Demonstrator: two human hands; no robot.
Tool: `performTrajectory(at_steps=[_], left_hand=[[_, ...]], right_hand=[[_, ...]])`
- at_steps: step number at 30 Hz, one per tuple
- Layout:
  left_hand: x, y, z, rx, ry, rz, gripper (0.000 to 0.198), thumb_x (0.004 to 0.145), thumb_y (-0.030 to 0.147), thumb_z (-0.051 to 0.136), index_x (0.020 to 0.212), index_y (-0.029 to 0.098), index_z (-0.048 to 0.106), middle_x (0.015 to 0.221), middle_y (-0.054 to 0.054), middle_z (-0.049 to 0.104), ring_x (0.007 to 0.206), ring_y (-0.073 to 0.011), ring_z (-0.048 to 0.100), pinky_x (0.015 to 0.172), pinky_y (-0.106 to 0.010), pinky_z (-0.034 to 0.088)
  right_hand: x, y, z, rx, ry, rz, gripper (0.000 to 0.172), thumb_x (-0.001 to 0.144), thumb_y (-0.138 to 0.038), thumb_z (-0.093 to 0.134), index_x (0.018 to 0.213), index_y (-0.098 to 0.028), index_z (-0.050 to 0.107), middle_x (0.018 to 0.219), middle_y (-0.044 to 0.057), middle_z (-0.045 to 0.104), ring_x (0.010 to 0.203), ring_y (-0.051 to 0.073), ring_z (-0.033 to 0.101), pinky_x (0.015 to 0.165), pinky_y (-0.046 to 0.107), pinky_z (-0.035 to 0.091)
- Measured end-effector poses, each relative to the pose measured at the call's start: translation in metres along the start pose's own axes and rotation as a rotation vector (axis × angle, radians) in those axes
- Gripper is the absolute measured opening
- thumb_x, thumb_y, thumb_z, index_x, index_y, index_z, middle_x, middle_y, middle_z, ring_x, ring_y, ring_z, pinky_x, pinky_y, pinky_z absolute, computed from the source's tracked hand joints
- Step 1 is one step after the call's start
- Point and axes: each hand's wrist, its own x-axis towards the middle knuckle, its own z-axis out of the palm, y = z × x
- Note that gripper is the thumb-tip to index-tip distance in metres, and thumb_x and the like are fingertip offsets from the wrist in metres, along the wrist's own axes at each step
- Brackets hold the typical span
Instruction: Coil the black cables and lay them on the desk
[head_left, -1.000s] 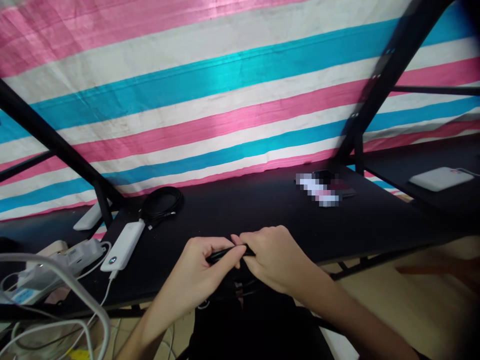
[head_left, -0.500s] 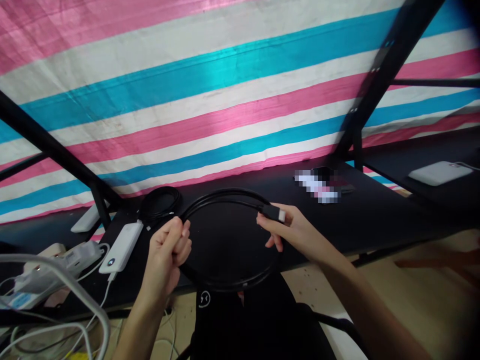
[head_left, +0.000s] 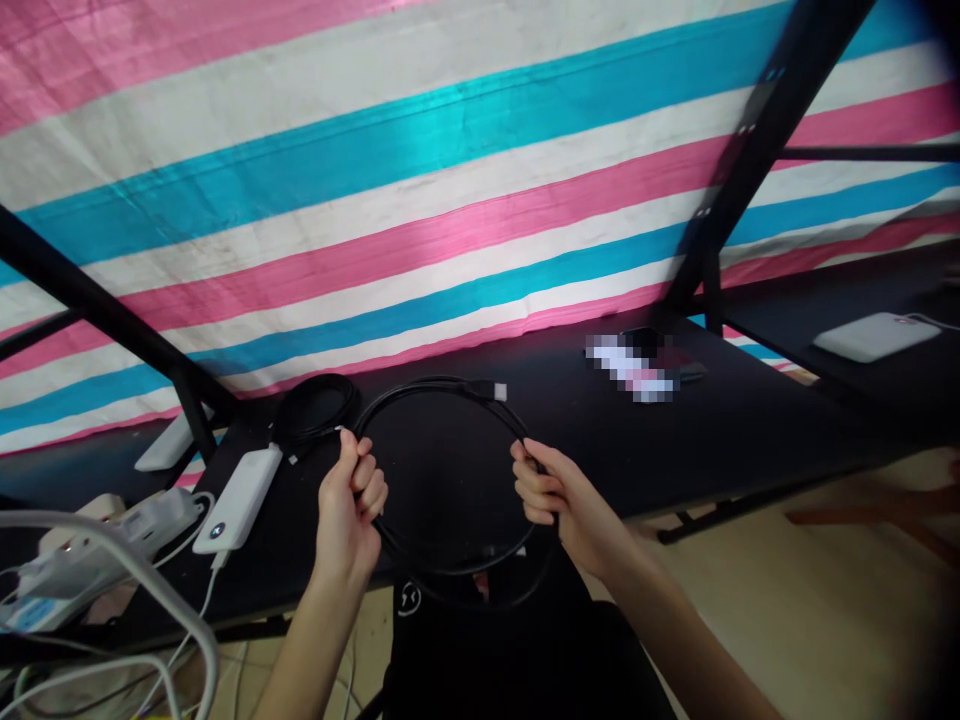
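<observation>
A: What hangs behind the bench (head_left: 645,450)?

B: A striped sheet (head_left: 525,230) in pink, off-white and turquoise, creased at upper left, its bands climbing towards the right

A: And the framework?

B: Black and slanting: a left post (head_left: 120,320) and a thicker-looking right post (head_left: 731,215), with a thin crossbar (head_left: 870,153) running off to the right

A: How's the light?

B: A soft sheen glows mid-sheet, while the far right edge falls dark

A: Anything else?

B: A black surface (head_left: 780,310) beyond the right post, pale tan floor (head_left: 742,580), and a dim reddish-brown piece (head_left: 862,508) low at right
</observation>
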Motion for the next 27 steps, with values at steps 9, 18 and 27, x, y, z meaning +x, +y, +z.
performTrajectory(at_steps=[9, 18, 27], left_hand=[[-0.004, -0.009, 0.007, -0.181, -0.038, -0.168, 0.032, 0.096, 0.034, 0.042, 0.069, 0.017, 0.046, 0.050, 0.010, 0.009, 0.033, -0.0046, 0.007, 0.029, -0.018, 0.008], [-0.007, 0.000, -0.002, -0.194, -0.405, -0.556, 0.043, 0.088, 0.046, 0.052, 0.059, 0.019, 0.036, 0.048, 0.011, 0.009, 0.037, -0.0044, 0.004, 0.032, -0.016, 0.016], [-0.008, 0.010, -0.041, -0.126, -0.457, -0.563, 0.034, 0.075, 0.024, 0.068, 0.058, 0.018, 0.040, 0.045, 0.011, 0.017, 0.034, -0.0013, 0.009, 0.032, -0.014, 0.021]], right_hand=[[-0.013, 0.019, -0.011, 0.153, 0.084, -0.130, 0.044, 0.074, -0.045, 0.072, 0.058, -0.019, 0.040, 0.039, -0.011, 0.027, 0.036, 0.005, 0.022, 0.042, 0.017, 0.039], [-0.011, -0.008, -0.027, 0.007, 0.204, -0.171, 0.040, 0.074, -0.047, 0.073, 0.068, -0.020, 0.044, 0.039, -0.013, 0.024, 0.034, 0.003, 0.005, 0.032, 0.013, 0.022], [-0.008, -0.012, -0.028, -0.231, 0.151, 0.005, 0.036, 0.079, -0.053, 0.065, 0.074, -0.021, 0.050, 0.036, -0.013, 0.019, 0.031, 0.002, 0.005, 0.032, 0.015, 0.015]])
